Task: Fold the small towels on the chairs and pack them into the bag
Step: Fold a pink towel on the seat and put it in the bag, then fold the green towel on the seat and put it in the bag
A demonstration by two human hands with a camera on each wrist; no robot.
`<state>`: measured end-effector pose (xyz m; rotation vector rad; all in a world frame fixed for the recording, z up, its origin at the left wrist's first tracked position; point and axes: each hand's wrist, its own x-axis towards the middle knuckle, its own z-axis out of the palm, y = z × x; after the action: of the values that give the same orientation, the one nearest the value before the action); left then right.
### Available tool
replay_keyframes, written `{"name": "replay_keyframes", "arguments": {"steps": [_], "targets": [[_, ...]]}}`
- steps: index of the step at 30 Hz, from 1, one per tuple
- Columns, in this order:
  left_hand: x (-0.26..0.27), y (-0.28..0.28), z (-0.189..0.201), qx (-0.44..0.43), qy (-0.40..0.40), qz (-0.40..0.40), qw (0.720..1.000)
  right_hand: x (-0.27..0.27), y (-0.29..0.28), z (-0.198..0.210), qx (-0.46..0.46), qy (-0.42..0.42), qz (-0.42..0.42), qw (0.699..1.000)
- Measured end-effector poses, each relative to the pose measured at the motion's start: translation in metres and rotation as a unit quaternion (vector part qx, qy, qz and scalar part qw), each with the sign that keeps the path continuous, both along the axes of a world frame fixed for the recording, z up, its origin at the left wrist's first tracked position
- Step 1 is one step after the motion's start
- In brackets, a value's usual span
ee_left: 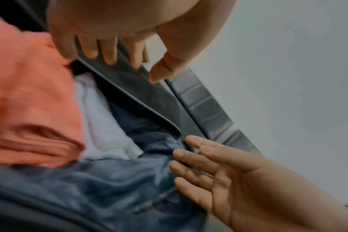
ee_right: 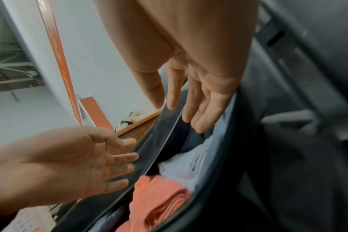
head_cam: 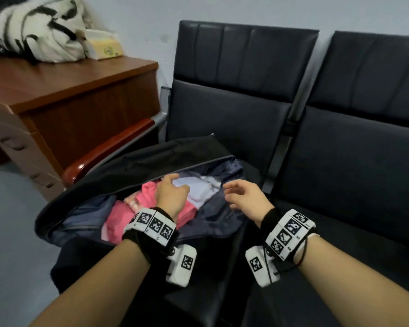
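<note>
head view:
left hand (head_cam: 171, 193): yours, palm down over the open bag (head_cam: 137, 161), fingers loosely bent above the white towel (head_cam: 198, 194); whether they touch it, cannot tell.
right hand (head_cam: 243, 197): hangs over the bag's right edge, fingers loose and spread, holding nothing.
towels: pink towel (head_cam: 147, 199) folded inside the bag, left of the white one; your left wrist crosses above it.
bag position: lies on the seat of the left chair (head_cam: 234, 109), mouth open toward you.
left wrist view:
left hand (ee_left: 117, 31): fingers point down, slightly apart, tips above the bag's dark rim (ee_left: 133, 87); nothing pinched.
right hand (ee_left: 238, 175): flat, fingers straight, reaching in from the lower right.
pink towel (ee_left: 30, 97): stacked folds, white towel (ee_left: 105, 122) just beside it.
right wrist view:
right hand (ee_right: 199, 78): fingers straight down over the bag opening, relaxed, empty.
left hand (ee_right: 69, 160): open palm, fingers extended by the rim.
white towel (ee_right: 185, 164): inside the bag, next to the pink towel (ee_right: 159, 199).
</note>
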<state>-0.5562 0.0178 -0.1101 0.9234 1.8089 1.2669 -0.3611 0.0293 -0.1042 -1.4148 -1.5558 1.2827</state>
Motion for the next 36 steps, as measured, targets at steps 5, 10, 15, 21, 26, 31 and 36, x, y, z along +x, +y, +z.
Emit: {"name": "replay_keyframes", "arguments": {"steps": [5, 10, 15, 21, 26, 31, 36], "targets": [[0.118, -0.024, 0.044, 0.049, 0.115, -0.168, 0.978, 0.118, -0.055, 0.044, 0.042, 0.011, -0.084, 0.996], [0.279, -0.063, 0.046, 0.028, 0.208, -0.334, 0.919, 0.282, -0.138, 0.043, 0.059, -0.035, -0.198, 0.978], [0.448, -0.111, 0.015, 0.037, 0.209, -0.478, 0.852, 0.440, -0.230, 0.008, 0.038, -0.069, -0.331, 0.941], [0.602, -0.154, -0.033, 0.024, 0.201, -0.559, 0.804, 0.576, -0.311, -0.050, -0.040, -0.144, -0.441, 0.885], [0.672, -0.165, -0.077, -0.012, 0.192, -0.600, 0.776, 0.641, -0.331, -0.091, -0.085, -0.238, -0.414, 0.874], [0.698, -0.162, -0.109, -0.039, 0.185, -0.620, 0.761, 0.665, -0.316, -0.125, -0.118, -0.377, -0.337, 0.855], [0.701, -0.166, -0.122, -0.039, 0.208, -0.638, 0.740, 0.674, -0.308, -0.130, -0.133, -0.414, -0.349, 0.830]]}}
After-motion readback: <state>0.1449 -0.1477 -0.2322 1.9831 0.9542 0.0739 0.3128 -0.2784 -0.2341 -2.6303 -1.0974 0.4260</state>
